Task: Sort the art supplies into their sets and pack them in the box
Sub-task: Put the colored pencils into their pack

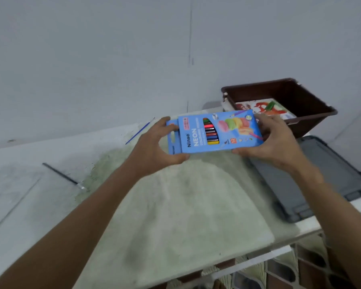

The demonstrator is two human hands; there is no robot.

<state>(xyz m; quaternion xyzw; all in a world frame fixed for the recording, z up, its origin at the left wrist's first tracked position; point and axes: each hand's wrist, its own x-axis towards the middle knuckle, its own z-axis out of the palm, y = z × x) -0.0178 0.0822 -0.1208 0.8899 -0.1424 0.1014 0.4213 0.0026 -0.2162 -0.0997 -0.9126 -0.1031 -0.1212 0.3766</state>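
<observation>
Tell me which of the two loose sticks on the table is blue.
The far one, the thin blue stick near the wall; the other, the dark stick with a silvery tip, lies nearer left.

White table [40, 155] against a pale wall, stained green across the middle, right edge and front corner in view. Lying on it: a thin blue brush [140, 131] near the back, a dark pencil-like stick [62, 175] with a silvery tip toward the left, a grey lid [313, 176] flat at the right edge. At the far right corner, a brown box [313, 119] just behind the lid, printed packs inside it.
</observation>
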